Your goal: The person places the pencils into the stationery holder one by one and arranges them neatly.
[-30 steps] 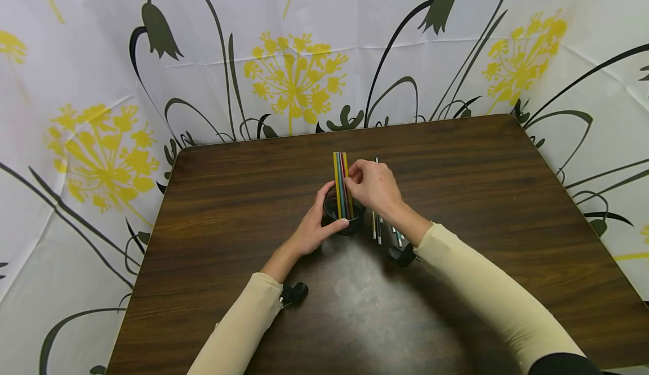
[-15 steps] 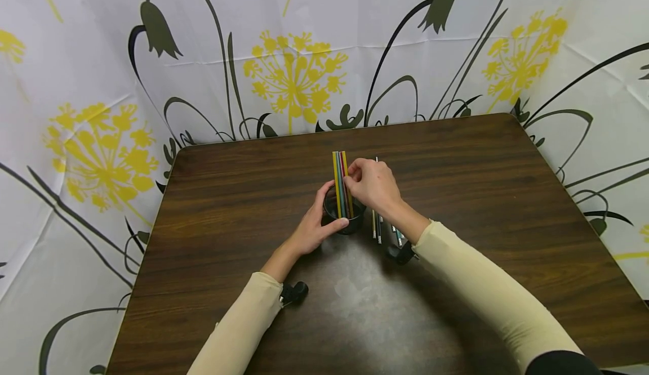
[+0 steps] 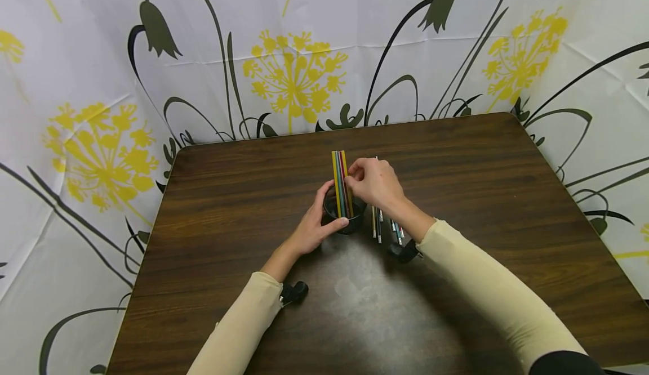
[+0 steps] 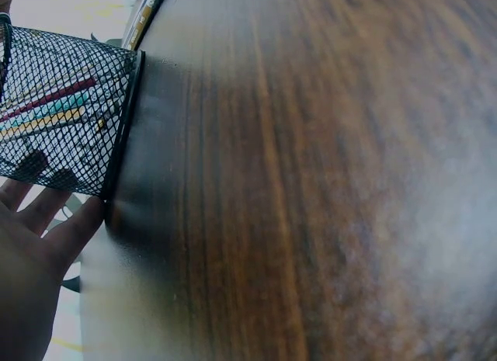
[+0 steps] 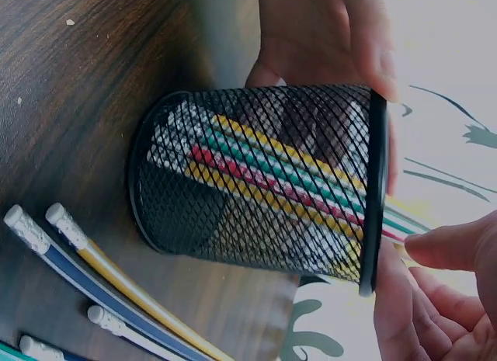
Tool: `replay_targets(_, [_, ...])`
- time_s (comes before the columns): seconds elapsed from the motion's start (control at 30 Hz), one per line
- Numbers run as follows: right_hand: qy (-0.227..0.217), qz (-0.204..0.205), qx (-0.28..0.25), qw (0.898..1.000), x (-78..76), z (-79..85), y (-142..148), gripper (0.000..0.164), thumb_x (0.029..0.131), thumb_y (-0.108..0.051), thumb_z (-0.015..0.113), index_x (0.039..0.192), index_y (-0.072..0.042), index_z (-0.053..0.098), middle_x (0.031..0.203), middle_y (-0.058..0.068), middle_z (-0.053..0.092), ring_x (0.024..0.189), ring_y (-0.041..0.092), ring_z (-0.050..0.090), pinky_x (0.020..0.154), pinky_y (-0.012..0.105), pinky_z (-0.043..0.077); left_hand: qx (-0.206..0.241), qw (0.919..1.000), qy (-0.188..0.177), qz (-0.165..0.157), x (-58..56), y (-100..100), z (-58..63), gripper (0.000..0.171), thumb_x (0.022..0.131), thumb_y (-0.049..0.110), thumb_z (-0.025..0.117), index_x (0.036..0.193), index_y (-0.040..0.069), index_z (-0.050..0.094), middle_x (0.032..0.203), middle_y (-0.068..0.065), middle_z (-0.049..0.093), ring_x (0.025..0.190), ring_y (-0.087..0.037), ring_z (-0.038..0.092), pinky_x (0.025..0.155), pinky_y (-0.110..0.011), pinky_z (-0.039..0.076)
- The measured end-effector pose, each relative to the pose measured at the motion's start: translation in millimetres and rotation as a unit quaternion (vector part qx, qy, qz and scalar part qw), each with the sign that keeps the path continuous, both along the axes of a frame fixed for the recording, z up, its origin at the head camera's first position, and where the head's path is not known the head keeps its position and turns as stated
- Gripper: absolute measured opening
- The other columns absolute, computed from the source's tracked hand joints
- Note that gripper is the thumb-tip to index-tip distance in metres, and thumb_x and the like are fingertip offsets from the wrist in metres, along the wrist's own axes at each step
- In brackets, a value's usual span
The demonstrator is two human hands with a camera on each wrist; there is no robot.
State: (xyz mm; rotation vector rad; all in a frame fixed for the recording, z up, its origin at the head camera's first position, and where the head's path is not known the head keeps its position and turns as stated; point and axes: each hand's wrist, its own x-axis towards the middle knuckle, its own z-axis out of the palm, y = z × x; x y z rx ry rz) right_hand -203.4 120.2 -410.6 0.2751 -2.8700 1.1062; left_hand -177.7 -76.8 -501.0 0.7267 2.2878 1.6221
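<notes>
A black wire-mesh pencil cup (image 5: 376, 182) stands upright on the table. My left hand (image 3: 311, 226) holds it from the left, thumb at the near rim and fingers round the side. Inside the cup is a small bunch of pencils (image 3: 339, 178), yellow, teal and red, with eraser ends down as the right wrist view shows. At the rim, my right hand (image 3: 376, 182) pinches a yellow pencil of this bunch between thumb and fingers; its fingertips partly hide it. Under the right hand, several loose pencils (image 5: 128, 287) with white erasers lie on the table.
The dark wood-grain table (image 3: 233, 195) spreads out on both sides of the cup. A white curtain (image 3: 304, 3) with yellow and grey-green plant prints hangs behind it. Black wrist cameras (image 3: 295, 293) sit at both cuffs.
My right wrist has shifted slightly to the right, showing more of the loose pencils' eraser ends. Left hand, cup and bunch of pencils stay nearly still.
</notes>
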Motion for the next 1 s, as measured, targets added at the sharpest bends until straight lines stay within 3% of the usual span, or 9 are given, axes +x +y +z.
replay_targets(0.27, [-0.026, -0.030, -0.045, 0.998, -5.3, 2.6, 28.5, 0.015, 0.092, -0.023, 0.067, 0.099, -0.010, 0.070, 0.072, -0.002, 0.067, 0.054, 0.011, 0.063, 0.054, 0.033, 0.048, -0.002, 0.9999, 0.011, 0.006, 0.1, 1.0, 0.0, 0.085, 0.093, 0.024, 0.067, 0.154, 0.040, 0.009, 0.146, -0.005, 0.039, 0.128, -0.022, 0.044, 0.106, -0.052, 0.034])
replay_targets(0.4, [-0.053, -0.064, -0.031, 0.996, -13.4, -9.2, 53.6, 0.016, 0.092, -0.025, 0.066, 0.098, -0.011, 0.070, 0.077, 0.001, 0.069, 0.059, 0.012, 0.066, 0.057, 0.033, 0.048, -0.007, 0.9998, 0.015, 0.007, 2.1, 1.4, 4.3, 0.086, 0.093, 0.022, 0.067, 0.155, 0.032, 0.009, 0.147, -0.009, 0.038, 0.128, -0.026, 0.043, 0.106, -0.054, 0.032])
replay_targets(0.5, [-0.082, -0.081, -0.001, 0.993, -16.8, -24.6, 73.2, 0.017, 0.092, -0.026, 0.066, 0.096, -0.010, 0.071, 0.081, 0.003, 0.070, 0.062, 0.014, 0.066, 0.059, 0.033, 0.046, 0.000, 0.9999, 0.016, 0.001, 8.0, 2.7, 18.9, 0.085, 0.093, 0.017, 0.066, 0.156, 0.021, 0.010, 0.146, -0.016, 0.038, 0.127, -0.033, 0.044, 0.105, -0.056, 0.032])
replay_targets(0.63, [-0.134, -0.074, 0.018, 0.988, -16.1, -46.5, 92.2, 0.019, 0.092, -0.027, 0.067, 0.096, -0.009, 0.071, 0.081, 0.006, 0.071, 0.064, 0.017, 0.066, 0.058, 0.032, 0.048, -0.002, 0.9999, 0.013, -0.005, 15.9, 3.4, 38.3, 0.083, 0.093, 0.014, 0.065, 0.156, 0.011, 0.011, 0.143, -0.022, 0.040, 0.125, -0.039, 0.045, 0.105, -0.057, 0.033])
replay_targets(0.8, [-0.187, -0.050, 0.010, 0.981, -14.3, -65.0, 103.1, 0.022, 0.092, -0.030, 0.070, 0.096, -0.008, 0.069, 0.078, 0.006, 0.071, 0.062, 0.017, 0.066, 0.055, 0.030, 0.052, -0.005, 0.9999, 0.009, -0.003, 18.0, 3.5, 41.2, 0.082, 0.094, 0.014, 0.064, 0.156, 0.011, 0.011, 0.142, -0.023, 0.041, 0.124, -0.039, 0.045, 0.106, -0.057, 0.031])
replay_targets(1.0, [-0.213, -0.046, -0.016, 0.976, -15.2, -72.6, 105.9, 0.022, 0.091, -0.026, 0.071, 0.096, -0.005, 0.068, 0.085, 0.008, 0.071, 0.065, 0.015, 0.068, 0.057, 0.030, 0.055, -0.005, 0.9999, 0.010, 0.000, 17.2, 2.8, 41.6, 0.083, 0.094, 0.016, 0.066, 0.156, 0.012, 0.011, 0.142, -0.023, 0.041, 0.123, -0.039, 0.045, 0.105, -0.057, 0.033])
